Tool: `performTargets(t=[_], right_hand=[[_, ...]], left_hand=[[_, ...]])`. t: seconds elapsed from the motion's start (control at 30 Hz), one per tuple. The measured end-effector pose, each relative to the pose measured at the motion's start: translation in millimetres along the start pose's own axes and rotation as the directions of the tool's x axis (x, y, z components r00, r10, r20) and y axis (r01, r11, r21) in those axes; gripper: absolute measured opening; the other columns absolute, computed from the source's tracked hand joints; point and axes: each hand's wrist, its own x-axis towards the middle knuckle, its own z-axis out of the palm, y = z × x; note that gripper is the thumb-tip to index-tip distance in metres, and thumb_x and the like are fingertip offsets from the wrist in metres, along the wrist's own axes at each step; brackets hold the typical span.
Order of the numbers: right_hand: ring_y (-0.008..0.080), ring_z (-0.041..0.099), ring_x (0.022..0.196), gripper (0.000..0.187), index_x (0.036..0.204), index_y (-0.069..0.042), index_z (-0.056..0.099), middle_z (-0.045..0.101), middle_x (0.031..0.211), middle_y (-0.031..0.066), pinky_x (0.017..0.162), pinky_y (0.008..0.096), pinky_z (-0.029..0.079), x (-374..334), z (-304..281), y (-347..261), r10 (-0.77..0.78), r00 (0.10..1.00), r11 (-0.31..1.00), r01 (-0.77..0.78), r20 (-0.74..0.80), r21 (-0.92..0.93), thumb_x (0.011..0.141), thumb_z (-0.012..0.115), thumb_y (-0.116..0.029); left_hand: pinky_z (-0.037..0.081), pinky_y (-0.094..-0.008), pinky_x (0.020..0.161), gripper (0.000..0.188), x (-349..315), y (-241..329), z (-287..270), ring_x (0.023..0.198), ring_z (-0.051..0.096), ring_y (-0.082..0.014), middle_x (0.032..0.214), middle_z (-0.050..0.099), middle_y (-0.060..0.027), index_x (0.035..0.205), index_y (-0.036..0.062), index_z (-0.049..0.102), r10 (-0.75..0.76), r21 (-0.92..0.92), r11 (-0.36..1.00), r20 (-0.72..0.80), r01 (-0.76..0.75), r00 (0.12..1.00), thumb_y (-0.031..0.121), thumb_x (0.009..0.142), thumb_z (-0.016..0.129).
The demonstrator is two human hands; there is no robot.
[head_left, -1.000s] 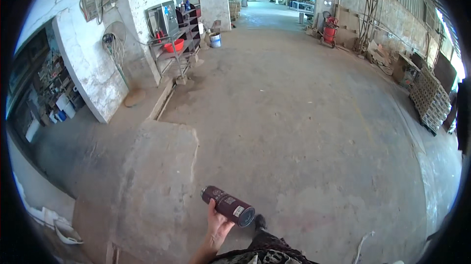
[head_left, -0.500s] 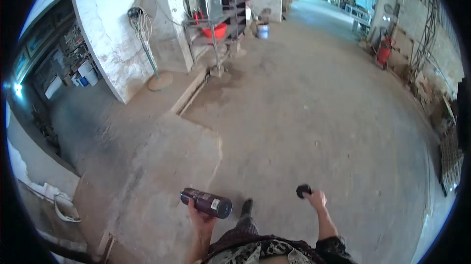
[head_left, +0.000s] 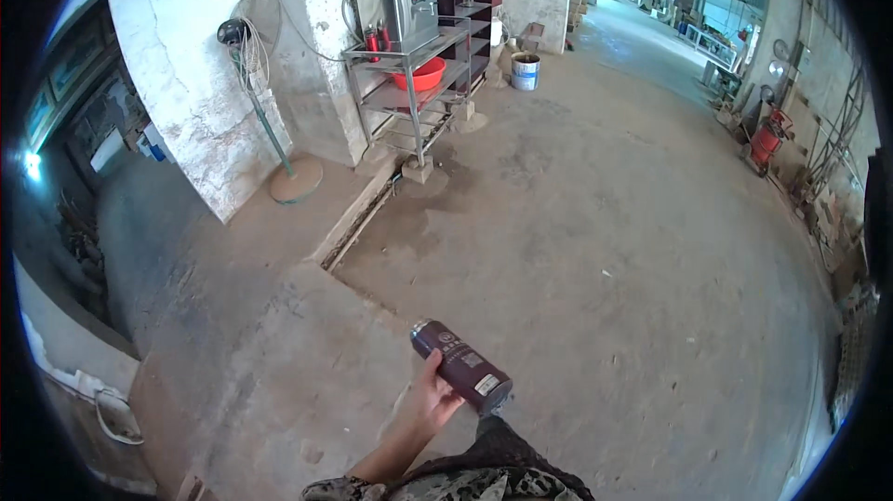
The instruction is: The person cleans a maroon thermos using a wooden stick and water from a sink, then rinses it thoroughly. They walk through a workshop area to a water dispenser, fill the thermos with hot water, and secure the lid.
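A dark maroon insulated bottle [head_left: 462,364] lies tilted in my left hand [head_left: 434,397], whose fingers are wrapped round its lower side. Its silver-rimmed end points up and to the left, while the other end slopes down to the right. A small white label shows near that lower end. The bottle is held in front of my body, over the concrete floor. My right hand is out of view.
Ahead to the left, a metal rack [head_left: 409,64] carries a steel water dispenser [head_left: 406,3] and a red basin [head_left: 420,76]. Before it runs a floor channel [head_left: 361,222]. Also around are a fan stand [head_left: 270,129], a paint bucket [head_left: 525,72] and a red cylinder on a cart [head_left: 767,141].
The bottle has moved up and right in the picture and tilts more steeply. My right hand, which held a round black lid, has left the view. The rack looks closer.
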Motion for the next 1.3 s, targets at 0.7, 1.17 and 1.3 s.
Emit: performTargets(t=[0.7, 1.17, 1.3], right_hand=[[0.0339, 0.062, 0.084, 0.046, 0.086, -0.006, 0.067, 0.064, 0.085, 0.0179, 0.072, 0.0419, 0.048, 278, -345, -803, -0.553, 0.821, 0.832, 0.535, -0.142, -0.149, 0.063, 0.066, -0.045], [0.0253, 0.061, 0.071, 0.037, 0.094, -0.001, 0.061, 0.063, 0.078, 0.0142, 0.062, 0.0372, 0.047, 466, -357, -837, -0.131, 0.987, 0.991, 0.132, 0.094, 0.004, 0.077, 0.062, -0.034], [0.0249, 0.059, 0.075, 0.037, 0.100, 0.001, 0.058, 0.063, 0.084, 0.0130, 0.062, 0.0332, 0.047, 594, -442, -978, -0.246, 0.962, 0.965, 0.231, 0.117, 0.124, 0.079, 0.063, -0.030]], left_hand=[[0.044, -0.0435, 0.089, 0.050, 461, 274, 146, 0.100, 0.056, -0.0247, 0.107, 0.059, -0.0066, 0.110, 0.0146, 0.053, 0.493, -0.315, 0.799, -0.145, -0.512, 0.858, 0.054, 0.079, 0.052], [0.045, -0.0382, 0.087, 0.049, 849, 374, 336, 0.098, 0.056, -0.0201, 0.107, 0.056, -0.0066, 0.118, 0.0048, 0.046, 0.087, 0.395, 0.917, -0.049, -0.060, 0.995, 0.024, 0.077, 0.064], [0.045, -0.0333, 0.084, 0.048, 919, 423, 361, 0.091, 0.058, -0.0174, 0.099, 0.060, -0.0058, 0.111, 0.0033, 0.051, 0.375, 0.510, 0.815, -0.101, -0.276, 0.921, 0.011, 0.068, 0.072]])
